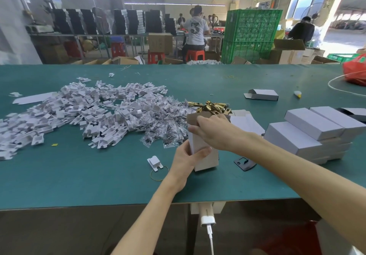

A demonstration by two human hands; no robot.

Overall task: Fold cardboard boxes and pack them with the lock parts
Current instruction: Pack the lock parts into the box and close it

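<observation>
Two bare forearms reach in from six o'clock over a wide green table [79, 179]. At ten o'clock sprawls a big heap of white card inserts [79, 112]. At three o'clock sits a stack of closed white boxes [309, 133]. At centre is an upright white box [206, 159]. The left hand [186, 155] grips its lower half, thumb across the front. The right hand [213, 133] clasps its open top, flap raised. Clear bags of small parts [164, 124] lie at eleven o'clock. Brass lock parts [213, 106] lie at twelve o'clock, just behind the box.
</observation>
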